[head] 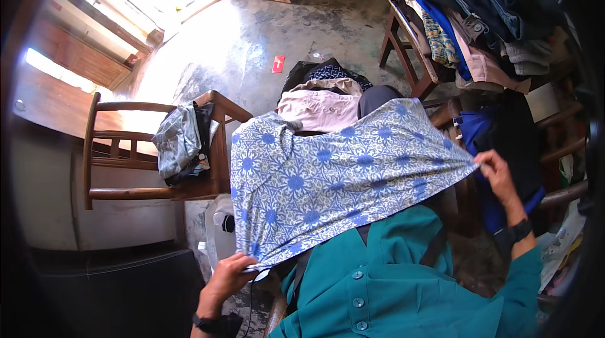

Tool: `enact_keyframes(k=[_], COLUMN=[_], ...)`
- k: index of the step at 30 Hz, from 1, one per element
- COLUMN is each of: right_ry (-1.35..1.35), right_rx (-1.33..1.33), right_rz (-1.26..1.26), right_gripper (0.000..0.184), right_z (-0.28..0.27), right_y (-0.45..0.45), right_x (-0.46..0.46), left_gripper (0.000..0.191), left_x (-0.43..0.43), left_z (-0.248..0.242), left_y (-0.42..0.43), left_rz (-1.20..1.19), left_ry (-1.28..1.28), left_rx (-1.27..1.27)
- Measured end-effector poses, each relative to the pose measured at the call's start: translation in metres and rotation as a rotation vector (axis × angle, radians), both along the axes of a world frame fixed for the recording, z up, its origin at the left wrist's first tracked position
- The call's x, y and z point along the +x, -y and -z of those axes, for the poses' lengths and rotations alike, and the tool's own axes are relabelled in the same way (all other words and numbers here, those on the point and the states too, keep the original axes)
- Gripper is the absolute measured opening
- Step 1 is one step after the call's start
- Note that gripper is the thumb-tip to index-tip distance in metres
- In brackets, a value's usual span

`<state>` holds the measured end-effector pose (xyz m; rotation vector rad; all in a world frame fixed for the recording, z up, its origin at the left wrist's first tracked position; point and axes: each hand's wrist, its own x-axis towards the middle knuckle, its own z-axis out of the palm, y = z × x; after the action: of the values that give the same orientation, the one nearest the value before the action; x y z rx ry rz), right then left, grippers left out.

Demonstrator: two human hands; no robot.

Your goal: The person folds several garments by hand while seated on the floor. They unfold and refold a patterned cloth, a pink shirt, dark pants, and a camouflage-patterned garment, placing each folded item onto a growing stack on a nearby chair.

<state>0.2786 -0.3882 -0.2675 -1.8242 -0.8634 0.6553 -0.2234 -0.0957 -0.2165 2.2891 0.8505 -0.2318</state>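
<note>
A blue-and-white patterned garment (326,182) is stretched out across my lap, over the front of my teal buttoned shirt (397,276). My left hand (231,274) pinches its lower left corner. At the right, my right hand (496,172) grips the opposite corner, and the fabric is pulled into creases towards it. The garment's far edge dips in the middle. Just beyond that edge lie folded clothes, among them a pale pink garment (319,108) and a dark patterned one (328,72). What is under the garment is hidden.
A wooden chair (127,149) with folded clothes (178,141) stands at the left. Piled clothes (472,30) lie on a wooden seat at the upper right. Blue and black clothing (510,144) hangs beside my right arm. A red card (278,64) lies on the concrete floor (302,21).
</note>
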Motion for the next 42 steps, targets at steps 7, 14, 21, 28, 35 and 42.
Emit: enact_keyframes(k=[7, 14, 21, 28, 35, 42], right_ry=[-0.061, 0.225, 0.406, 0.428, 0.124, -1.201], right_rx=[0.182, -0.706, -0.118, -0.302, -0.254, -0.069], right_rz=[0.195, -0.405, -0.397, -0.988, -1.363, -1.058], right_gripper=[0.012, 0.016, 0.017, 0.028, 0.035, 0.04], right_z=[0.001, 0.011, -0.033, 0.037, 0.141, 0.146], right_y=[0.042, 0.003, -0.122, -0.326, -0.367, -0.416], right_x=[-0.017, -0.031, -0.012, -0.06, -0.107, -0.124], left_gripper=[0.025, 0.05, 0.063, 0.064, 0.047, 0.043], left_x=[-0.024, -0.02, 0.009, 0.087, 0.084, 0.086], left_z=[-0.005, 0.049, 0.02, 0.065, 0.088, 0.093], left_y=[-0.01, -0.004, -0.09, -0.056, -0.043, -0.049], left_rz=[-0.078, 0.103, -0.17, 0.166, 0.064, 0.089], left_ry=[0.006, -0.227, -0.032, 0.37, 0.513, 0.585], left_rx=[0.007, -0.255, -0.145, 0.521, 0.425, 0.394])
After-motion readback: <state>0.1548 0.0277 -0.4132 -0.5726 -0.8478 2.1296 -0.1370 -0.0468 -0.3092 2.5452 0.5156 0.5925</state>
